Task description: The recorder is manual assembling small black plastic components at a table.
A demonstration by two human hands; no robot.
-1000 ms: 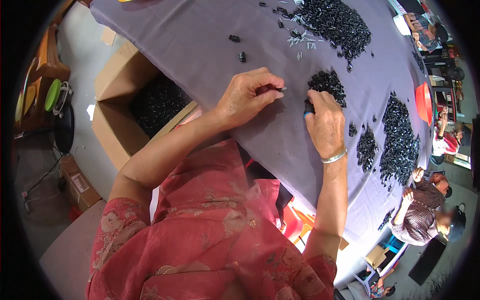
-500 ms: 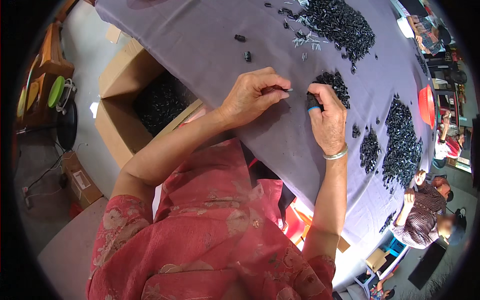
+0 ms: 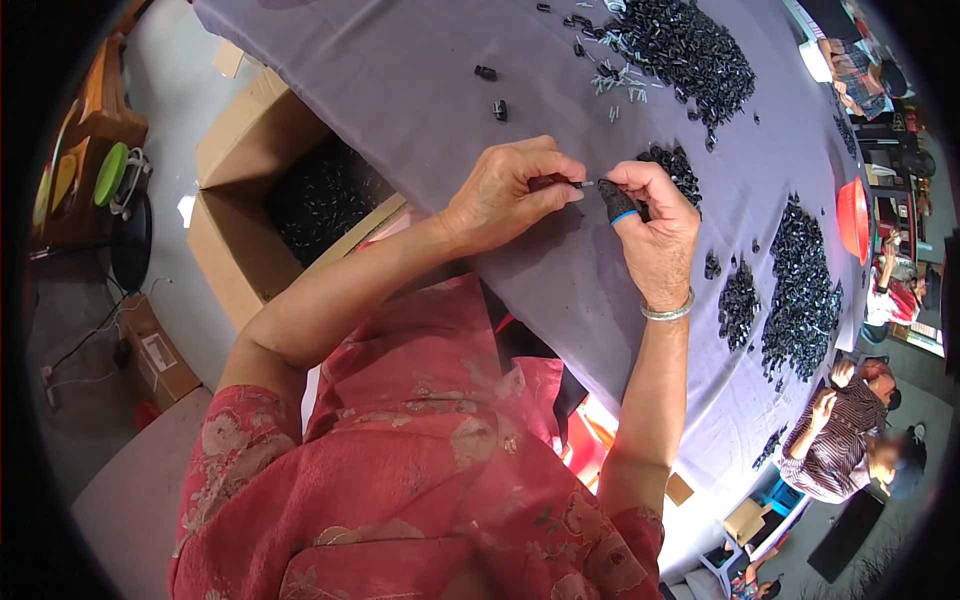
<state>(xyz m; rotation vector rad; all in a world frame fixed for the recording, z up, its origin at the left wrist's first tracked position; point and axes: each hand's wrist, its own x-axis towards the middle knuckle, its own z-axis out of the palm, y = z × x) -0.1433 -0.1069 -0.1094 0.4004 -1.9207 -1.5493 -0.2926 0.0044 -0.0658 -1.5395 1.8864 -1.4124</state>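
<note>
Small dark piece (image 3: 587, 184) between both hands, just over the purple-grey counter (image 3: 410, 95).
Left hand (image 3: 503, 197): grip pinched close, thumb and forefinger on the piece; long axis roughly crosswise, pale tip pointing right toward the black thumb cover (image 3: 612, 199) on the right hand (image 3: 662, 228). Right grip: thumb and forefinger nearly together; cannot tell if holding anything. Carton (image 3: 180, 383) at far left: white label (image 3: 157, 352), writing too small to read.
</note>
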